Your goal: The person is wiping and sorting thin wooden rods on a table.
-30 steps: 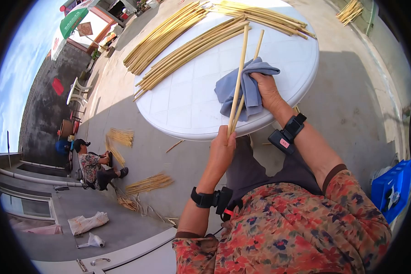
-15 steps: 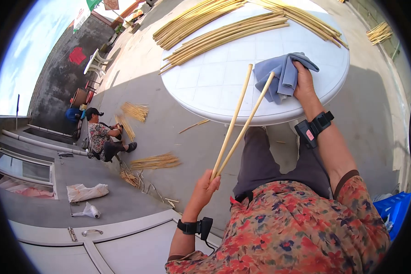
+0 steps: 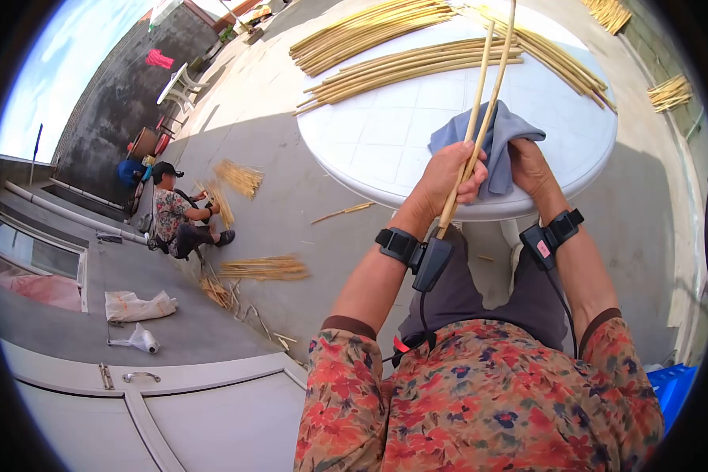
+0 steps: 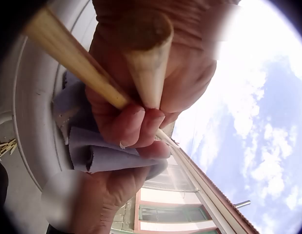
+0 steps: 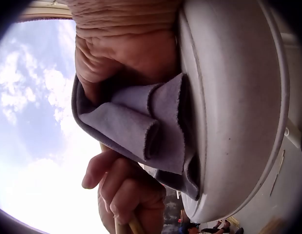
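Two pale, thin sticks (image 3: 473, 118) are gripped near their lower ends by my left hand (image 3: 447, 182), at the near edge of the white round table (image 3: 362, 157). In the left wrist view, fingers (image 4: 129, 126) curl round the sticks, whose cut ends point at the camera. A grey-blue cloth (image 3: 499, 145) is held in my right hand (image 3: 532, 167), just right of the left hand and over the table edge. The right wrist view shows the cloth (image 5: 136, 122) hanging in folds from the palm; the right fingertips are hidden behind it.
Bundles of sticks (image 3: 417, 67) lie across the table's far side. At left, a seated person (image 3: 182, 214) handles straw beside more bundles (image 3: 266, 268) on the ground. A white door (image 3: 212, 409) is at lower left, a blue crate (image 3: 672, 393) at lower right.
The left hand first drew the sticks down and away from the cloth, then brought them back up beside it. The right hand has kept hold of the cloth. The head view has shifted.
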`<state>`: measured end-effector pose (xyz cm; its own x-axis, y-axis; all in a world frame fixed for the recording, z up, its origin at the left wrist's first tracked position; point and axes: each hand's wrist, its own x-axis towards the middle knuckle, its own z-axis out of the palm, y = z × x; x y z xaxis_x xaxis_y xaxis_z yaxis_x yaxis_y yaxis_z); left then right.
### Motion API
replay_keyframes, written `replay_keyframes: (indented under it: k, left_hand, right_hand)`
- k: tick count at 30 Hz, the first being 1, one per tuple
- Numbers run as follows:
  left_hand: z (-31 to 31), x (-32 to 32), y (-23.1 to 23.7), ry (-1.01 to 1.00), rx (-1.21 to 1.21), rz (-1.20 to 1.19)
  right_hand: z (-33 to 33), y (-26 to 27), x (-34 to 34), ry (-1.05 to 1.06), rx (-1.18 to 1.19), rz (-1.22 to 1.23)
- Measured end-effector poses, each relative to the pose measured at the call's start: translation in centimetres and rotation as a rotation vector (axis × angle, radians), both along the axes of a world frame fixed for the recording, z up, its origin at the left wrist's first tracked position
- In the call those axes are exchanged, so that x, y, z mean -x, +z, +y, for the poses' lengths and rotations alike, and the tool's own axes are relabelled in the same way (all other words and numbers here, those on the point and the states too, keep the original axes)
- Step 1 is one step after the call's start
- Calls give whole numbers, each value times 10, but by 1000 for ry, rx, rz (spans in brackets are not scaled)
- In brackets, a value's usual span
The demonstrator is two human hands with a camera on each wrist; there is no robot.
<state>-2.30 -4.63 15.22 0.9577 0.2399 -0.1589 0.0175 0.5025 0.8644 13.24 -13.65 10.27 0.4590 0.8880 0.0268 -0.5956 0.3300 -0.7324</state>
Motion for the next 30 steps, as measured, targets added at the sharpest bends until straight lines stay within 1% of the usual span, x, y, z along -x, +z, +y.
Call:
replay_keyframes:
  k: [1, 2, 3, 4, 5, 6, 7, 8, 9, 11, 12, 13, 14, 15, 17, 19, 21, 23, 25, 26, 28, 30]
  left_hand:
    - [-2, -13, -3, 4, 2, 2]
    - [-5, -24, -8, -35, 86, -9]
    - [-8, -30, -12, -73, 168, -20]
    - [-11, -34, -15, -69, 170, -15]
    - [-13, -36, -19, -112, 210, -30]
    - [-14, -38, -22, -154, 252, -45]
    - [-15, -38, -26, -151, 256, -40]
    - [-15, -39, -29, -178, 299, -53]
    - [-16, -39, -30, -205, 340, -67]
    - [-19, -39, -31, -199, 370, -58]
    - [-20, -39, -29, -195, 400, -53]
    - [-21, -38, -28, -194, 400, -53]
    - [-22, -37, -26, -175, 391, -37]
    - [-24, -36, -25, -159, 382, -23]
    - [-26, -28, -25, -161, 378, -13]
    - [-32, -13, -26, -159, 375, 2]
    - [-38, 9, -28, -178, 292, 92]
    - [-37, 33, -25, -189, 248, 113]
    - [-32, 58, -21, -214, 152, 210]
    - [-31, 70, -17, -214, 151, 210]
    - [-32, 94, -9, -230, 23, 325]
    - [-31, 117, -3, -220, -14, 372]
  right_hand:
    - [0, -3, -2, 26, -5, -13]
    - [-2, -6, -6, 29, 1, -8]
    - [-4, -8, -9, -2, 49, 49]
    - [-5, -10, -12, -32, 96, 106]
    - [-3, -13, -15, -29, 98, 113]
    - [-2, -15, -18, 32, 51, 122]
    - [-2, -5, -12, 93, 4, 130]
    - [-2, 5, -2, -85, 101, 139]
    - [-2, 2, -4, -84, 102, 143]
    - [0, -5, -13, 1, 23, 117]
    - [0, -7, -18, 3, 25, 119]
    - [0, -9, -23, 105, -29, 68]
    - [-1, -12, -27, 204, -81, 16]
    - [0, -8, -22, 200, -79, 13]
    - [7, 1, -7, -235, 109, -5]
    - [8, -2, -12, -247, 109, 19]
    - [9, -4, -11, -255, 106, 44]
    - [7, 0, -6, -218, 67, 30]
    - [8, -7, -10, -242, 75, 50]
    - [8, -8, -11, -256, 58, 83]
    - [8, -11, -14, -257, 16, 130]
    - [9, -15, -14, -256, -6, 143]
